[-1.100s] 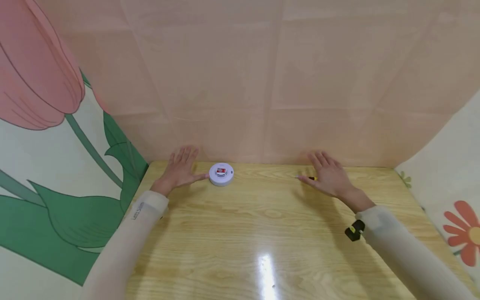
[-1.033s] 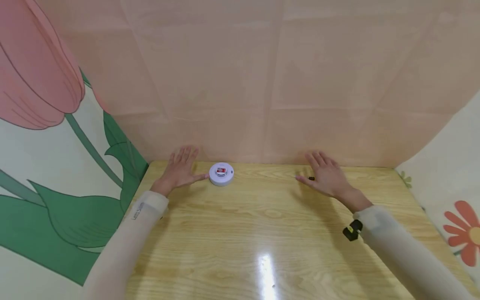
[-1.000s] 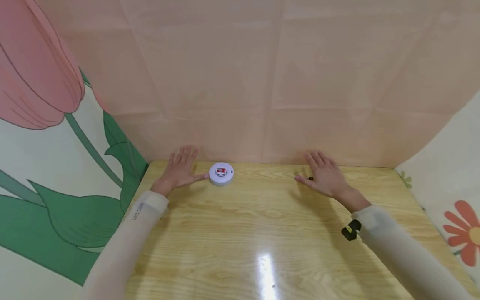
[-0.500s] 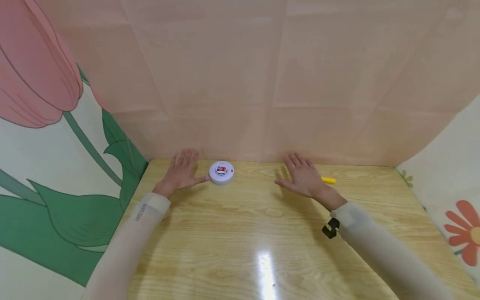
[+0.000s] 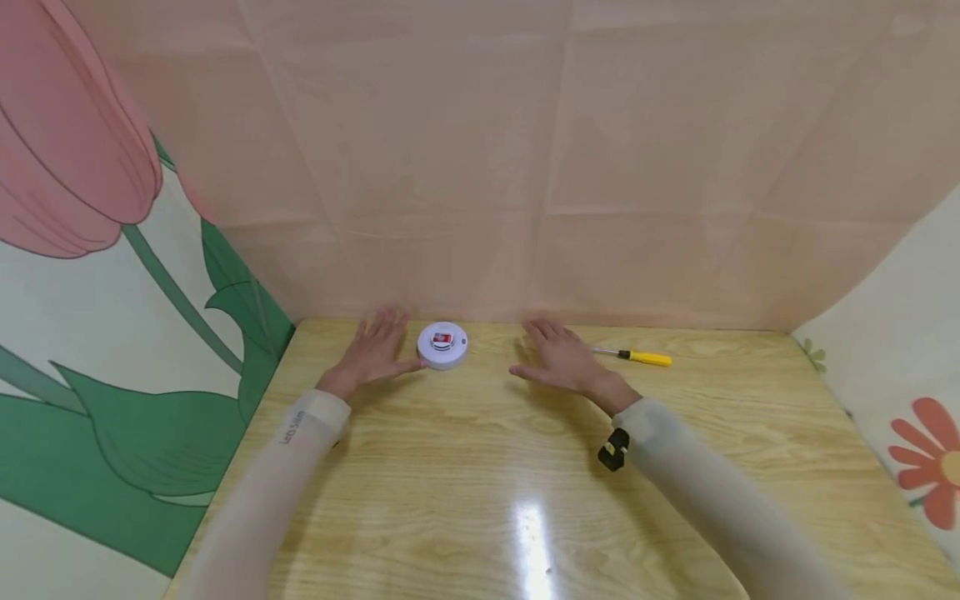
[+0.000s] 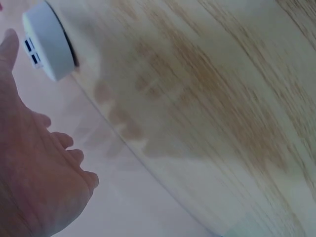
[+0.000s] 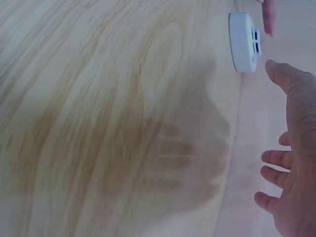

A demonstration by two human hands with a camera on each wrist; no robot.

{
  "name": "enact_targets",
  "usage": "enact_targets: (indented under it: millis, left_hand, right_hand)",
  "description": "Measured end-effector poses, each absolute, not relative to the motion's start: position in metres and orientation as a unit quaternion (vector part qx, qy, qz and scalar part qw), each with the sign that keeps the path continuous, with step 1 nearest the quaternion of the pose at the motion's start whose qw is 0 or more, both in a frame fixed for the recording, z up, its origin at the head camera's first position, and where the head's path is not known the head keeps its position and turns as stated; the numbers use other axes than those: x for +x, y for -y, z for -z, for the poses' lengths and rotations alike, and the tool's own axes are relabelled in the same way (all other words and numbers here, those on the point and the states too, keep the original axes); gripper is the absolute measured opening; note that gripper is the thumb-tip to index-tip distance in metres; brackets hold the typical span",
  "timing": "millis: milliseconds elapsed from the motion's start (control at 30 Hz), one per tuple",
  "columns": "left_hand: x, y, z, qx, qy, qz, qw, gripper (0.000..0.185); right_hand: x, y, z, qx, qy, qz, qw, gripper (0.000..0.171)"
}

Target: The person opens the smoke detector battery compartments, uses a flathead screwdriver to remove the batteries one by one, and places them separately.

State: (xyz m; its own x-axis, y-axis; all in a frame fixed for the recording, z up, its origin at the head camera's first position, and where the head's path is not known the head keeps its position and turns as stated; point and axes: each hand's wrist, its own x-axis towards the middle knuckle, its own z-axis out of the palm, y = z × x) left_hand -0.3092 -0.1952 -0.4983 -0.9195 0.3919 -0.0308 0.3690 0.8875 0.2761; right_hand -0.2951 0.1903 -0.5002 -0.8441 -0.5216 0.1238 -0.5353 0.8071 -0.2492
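Note:
A round white device [image 5: 442, 345] with a red and white part on top lies near the back edge of the wooden table [image 5: 525, 467]. My left hand [image 5: 375, 354] lies flat just left of the round white device [image 6: 47, 42], fingers spread, thumb tip at its rim. My right hand [image 5: 558, 362] hovers flat to its right, a short gap away, holding nothing. In the right wrist view the round white device [image 7: 243, 42] sits beyond the thumb of my right hand [image 7: 296, 163]. A yellow-handled screwdriver [image 5: 636, 357] lies on the table right of that hand.
Pink cloth walls [image 5: 525, 167] close off the back of the table. A flower-print sheet [image 5: 112, 333] hangs on the left and another [image 5: 900, 375] on the right. A black and yellow clip [image 5: 613, 450] is worn at my right wrist.
My right hand has slid left from over the screwdriver toward the white device, uncovering the screwdriver. My left hand has edged slightly closer to the device.

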Motion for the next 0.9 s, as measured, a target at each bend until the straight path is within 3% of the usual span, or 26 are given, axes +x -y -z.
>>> enact_targets:
  millis: [633, 900]
  left_hand:
    - [-0.317, 0.186, 0.514, 0.204, -0.959, -0.176, 0.085, 0.113]
    - [-0.32, 0.175, 0.512, 0.233, -0.945, -0.207, 0.096, 0.109]
  right_hand:
    - [-0.312, -0.112, 0.529, 0.243, 0.932, -0.257, -0.077, 0.107]
    - [-0.317, -0.092, 0.541, 0.261, 0.922, -0.279, -0.066, 0.101]
